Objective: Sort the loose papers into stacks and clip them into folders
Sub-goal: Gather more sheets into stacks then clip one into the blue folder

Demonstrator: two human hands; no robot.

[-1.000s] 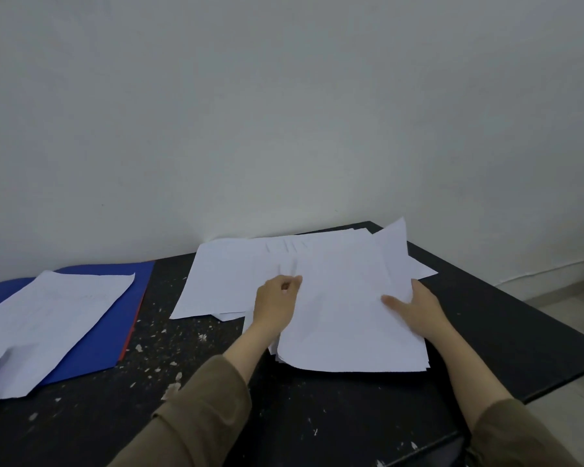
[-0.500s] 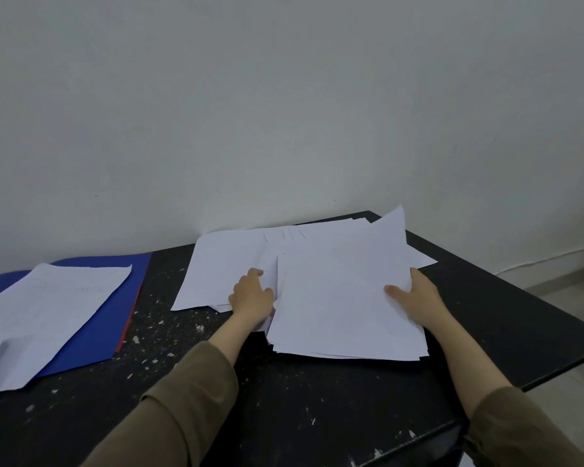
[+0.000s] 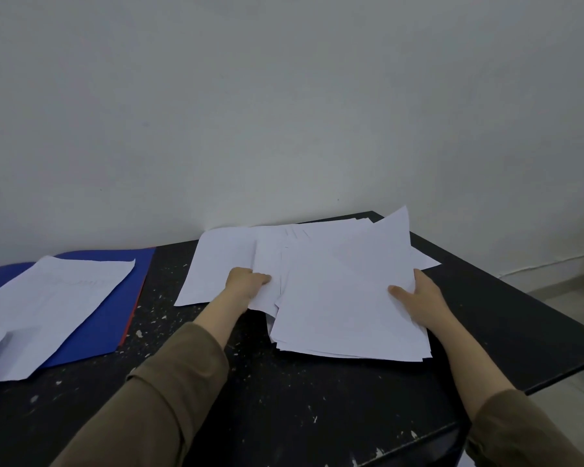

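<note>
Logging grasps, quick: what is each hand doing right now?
Left hand: grips the left edge of the paper stack.
Right hand: holds the stack's right edge, thumb on top.

Paper sheet [image 3: 44, 308] and blue folder [image 3: 115, 318] cut off left.

Head-worn camera looks forward and down, close over the table [image 3: 283, 392].

No text, label, brand or number can be read anywhere on the desk. Faint grey lines of print or writing show on the sheet [image 3: 54, 298] lying on the blue folder [image 3: 122, 298], and near the far edge of the spread papers [image 3: 297, 232], all too blurred to make out.
</note>
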